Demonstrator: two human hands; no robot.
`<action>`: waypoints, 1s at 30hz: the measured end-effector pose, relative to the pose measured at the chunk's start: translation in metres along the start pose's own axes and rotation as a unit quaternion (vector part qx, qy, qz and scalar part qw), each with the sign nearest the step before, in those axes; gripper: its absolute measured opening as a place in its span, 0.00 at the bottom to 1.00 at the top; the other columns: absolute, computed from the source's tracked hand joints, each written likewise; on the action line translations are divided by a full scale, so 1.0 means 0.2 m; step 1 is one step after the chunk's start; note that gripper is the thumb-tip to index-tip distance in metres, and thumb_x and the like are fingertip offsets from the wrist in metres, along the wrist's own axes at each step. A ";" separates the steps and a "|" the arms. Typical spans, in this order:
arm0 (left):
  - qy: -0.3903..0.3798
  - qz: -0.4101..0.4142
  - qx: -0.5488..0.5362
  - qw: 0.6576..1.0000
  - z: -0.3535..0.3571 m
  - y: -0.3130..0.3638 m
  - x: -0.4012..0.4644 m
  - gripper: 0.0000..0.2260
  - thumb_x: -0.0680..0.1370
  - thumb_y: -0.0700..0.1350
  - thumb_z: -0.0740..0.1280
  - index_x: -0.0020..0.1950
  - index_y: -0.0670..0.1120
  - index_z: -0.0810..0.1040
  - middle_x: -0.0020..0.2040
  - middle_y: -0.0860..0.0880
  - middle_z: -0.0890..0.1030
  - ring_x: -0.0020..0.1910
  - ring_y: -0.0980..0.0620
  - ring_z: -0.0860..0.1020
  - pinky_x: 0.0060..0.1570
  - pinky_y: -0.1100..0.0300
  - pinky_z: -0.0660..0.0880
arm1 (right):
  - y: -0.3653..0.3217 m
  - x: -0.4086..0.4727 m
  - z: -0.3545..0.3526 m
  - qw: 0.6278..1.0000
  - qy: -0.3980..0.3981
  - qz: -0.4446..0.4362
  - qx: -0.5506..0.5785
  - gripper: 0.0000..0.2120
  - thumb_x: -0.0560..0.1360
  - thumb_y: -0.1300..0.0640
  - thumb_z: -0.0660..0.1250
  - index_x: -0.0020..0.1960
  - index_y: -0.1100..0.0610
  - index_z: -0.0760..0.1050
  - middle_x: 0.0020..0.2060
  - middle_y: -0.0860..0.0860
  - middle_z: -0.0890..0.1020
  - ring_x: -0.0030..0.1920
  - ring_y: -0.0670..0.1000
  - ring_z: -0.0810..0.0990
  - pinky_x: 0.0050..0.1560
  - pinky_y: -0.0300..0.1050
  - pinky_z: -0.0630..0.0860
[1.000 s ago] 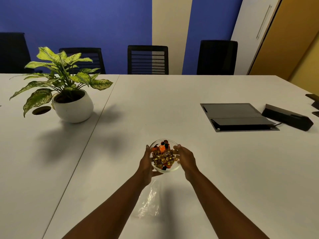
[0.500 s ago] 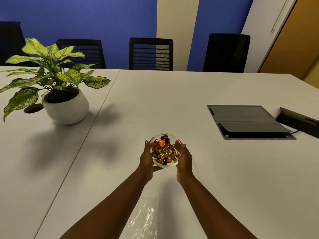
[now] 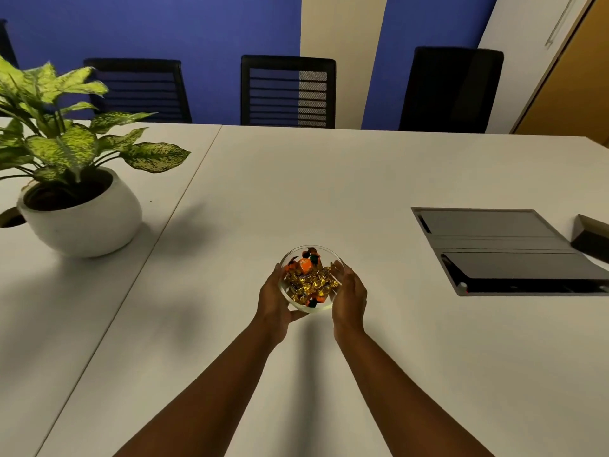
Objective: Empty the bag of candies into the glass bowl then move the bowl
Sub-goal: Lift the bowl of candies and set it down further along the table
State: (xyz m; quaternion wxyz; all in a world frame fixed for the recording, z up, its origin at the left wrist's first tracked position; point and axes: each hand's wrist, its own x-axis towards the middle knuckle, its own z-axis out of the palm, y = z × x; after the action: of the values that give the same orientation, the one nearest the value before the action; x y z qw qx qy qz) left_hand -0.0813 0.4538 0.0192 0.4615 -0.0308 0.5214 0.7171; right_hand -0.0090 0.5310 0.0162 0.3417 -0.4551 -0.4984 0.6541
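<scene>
A small glass bowl (image 3: 313,306) holds several gold, orange and dark wrapped candies (image 3: 309,282). It is near the middle of the white table (image 3: 296,179), cupped from both sides. My left hand (image 3: 274,300) grips its left wall and underside. My right hand (image 3: 350,296) presses against its right wall. Both arms reach forward from the bottom of the view. The empty plastic bag is out of view.
A leafy plant in a round white pot (image 3: 85,222) stands at the left. A grey flip-lid cable box (image 3: 507,250) is set into the table at the right, with a dark box (image 3: 593,237) beside it. Three black chairs (image 3: 288,90) line the far edge.
Both hands have carried the bowl forward across the table, away from me. The clear plastic bag that lay near my arms has dropped out of view.
</scene>
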 end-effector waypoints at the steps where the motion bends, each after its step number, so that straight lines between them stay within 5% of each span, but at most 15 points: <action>1: 0.004 0.001 -0.004 1.000 -0.01 0.01 0.09 0.23 0.79 0.56 0.52 0.70 0.48 0.68 0.70 0.42 0.71 0.68 0.40 0.70 0.56 0.46 0.70 | 0.04 0.08 0.05 1.000 0.000 0.000 -0.007 0.18 0.80 0.61 0.49 0.63 0.61 0.73 0.61 0.60 0.78 0.62 0.58 0.76 0.65 0.57 0.73; 7: 0.034 0.037 0.000 0.999 0.02 0.07 0.31 0.22 0.81 0.53 0.52 0.71 0.45 0.67 0.71 0.43 0.71 0.69 0.43 0.69 0.62 0.52 0.68 | 0.08 0.29 0.17 1.000 0.023 -0.002 -0.015 0.18 0.80 0.61 0.50 0.62 0.62 0.74 0.60 0.61 0.79 0.61 0.59 0.76 0.65 0.58 0.72; 12: 0.022 0.069 0.019 0.997 0.04 0.10 0.51 0.24 0.82 0.52 0.49 0.72 0.41 0.65 0.71 0.39 0.70 0.70 0.42 0.69 0.73 0.48 0.63 | 0.11 0.46 0.26 0.999 0.039 -0.008 -0.032 0.18 0.80 0.59 0.49 0.60 0.62 0.75 0.59 0.60 0.80 0.60 0.59 0.77 0.65 0.59 0.72; 25: 0.072 0.080 0.073 0.991 0.02 0.12 0.84 0.22 0.82 0.52 0.48 0.68 0.42 0.71 0.68 0.41 0.74 0.66 0.44 0.72 0.65 0.54 0.67 | 0.19 0.72 0.39 0.995 0.049 -0.029 -0.077 0.19 0.80 0.60 0.49 0.60 0.62 0.76 0.58 0.60 0.81 0.59 0.60 0.78 0.64 0.59 0.72; 30: 0.082 0.065 0.111 0.988 0.00 0.13 0.88 0.23 0.82 0.52 0.47 0.71 0.42 0.68 0.71 0.42 0.71 0.71 0.44 0.68 0.73 0.49 0.62 | 0.22 0.74 0.39 0.994 0.049 -0.028 -0.091 0.20 0.81 0.58 0.48 0.60 0.63 0.76 0.58 0.60 0.81 0.59 0.59 0.78 0.64 0.58 0.72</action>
State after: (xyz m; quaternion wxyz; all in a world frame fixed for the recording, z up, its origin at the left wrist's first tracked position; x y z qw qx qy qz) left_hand -0.1996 0.5637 -0.0549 0.3703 -0.0044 0.6346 0.6783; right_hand -0.1346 0.6257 -0.0559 0.3409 -0.5018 -0.5508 0.5733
